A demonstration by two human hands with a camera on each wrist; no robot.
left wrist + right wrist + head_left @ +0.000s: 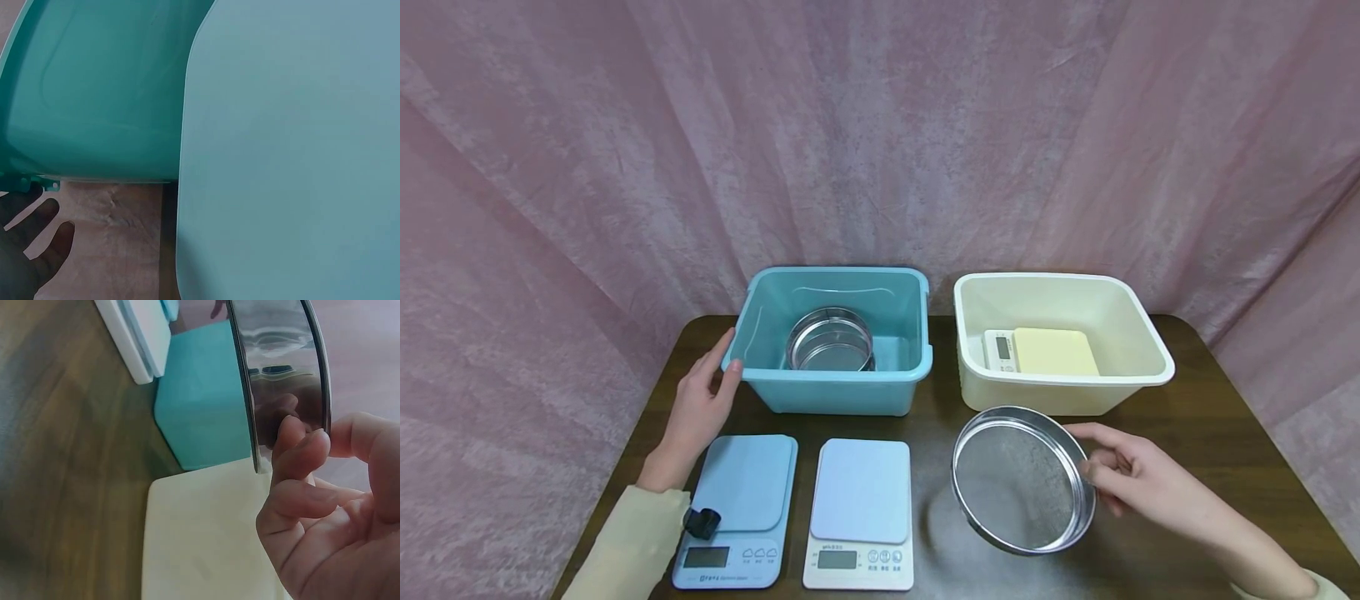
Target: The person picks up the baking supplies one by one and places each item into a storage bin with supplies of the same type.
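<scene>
My right hand (pixel 1131 471) pinches the rim of a round metal sieve (pixel 1018 479) between thumb and fingers. In the right wrist view the sieve's shiny side wall (pixel 281 369) is up off the wooden table, its edge between the fingertips. My left hand (pixel 703 400) touches the left rim of the blue basin (pixel 831 392) with fingers spread and fairly straight. Inside that basin sits another metal sieve (pixel 831 337). The cream basin (pixel 1067 393), just beyond the held sieve, contains a kitchen scale with a yellow platform (pixel 1055 352).
Below the left forearm lies a blue kitchen scale (pixel 745 483). A white kitchen scale (pixel 861 492) is next to it, left of the held sieve. All stand on a dark wooden table (pixel 1210 417), with a pink curtain (pixel 880 142) hanging behind.
</scene>
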